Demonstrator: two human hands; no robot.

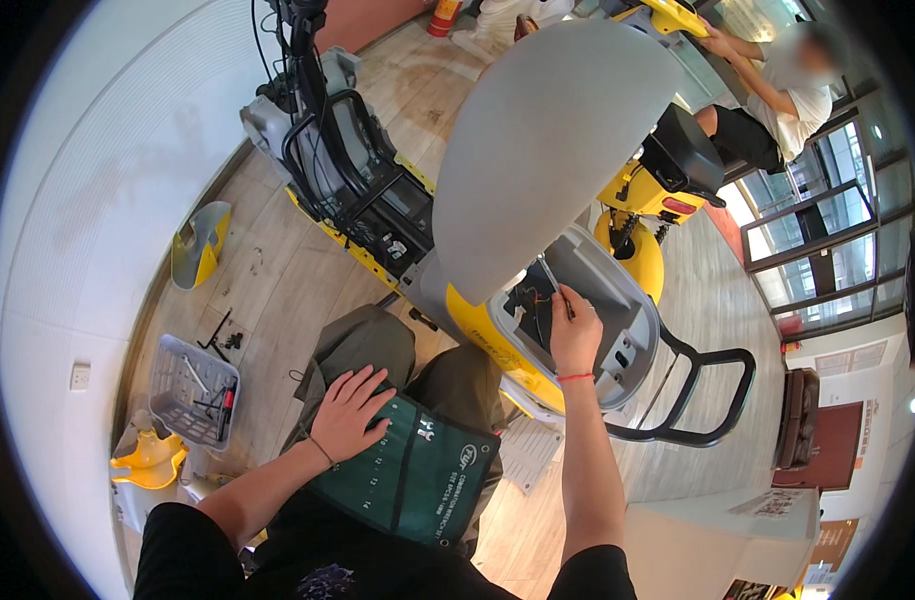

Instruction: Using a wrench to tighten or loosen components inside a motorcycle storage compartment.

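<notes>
My right hand (575, 335) grips a silver wrench (548, 270), its upper end beside a pale fitting near the hinge of the raised grey seat (547, 140). The hand is over the open grey storage compartment (620, 350) of a yellow scooter (492, 360), where thin wires show. My left hand (351, 420) lies with fingers spread on a green fabric tool roll (419, 480) spread over my lap; it holds nothing that I can see.
The scooter's stripped front (337, 170) and rear black rail (742, 395) flank it. At left lie a tool basket (182, 395) and yellow panels (149, 462). Upper right, a person (785, 115) holds another yellow scooter's handlebar. A pale counter (717, 540) stands lower right.
</notes>
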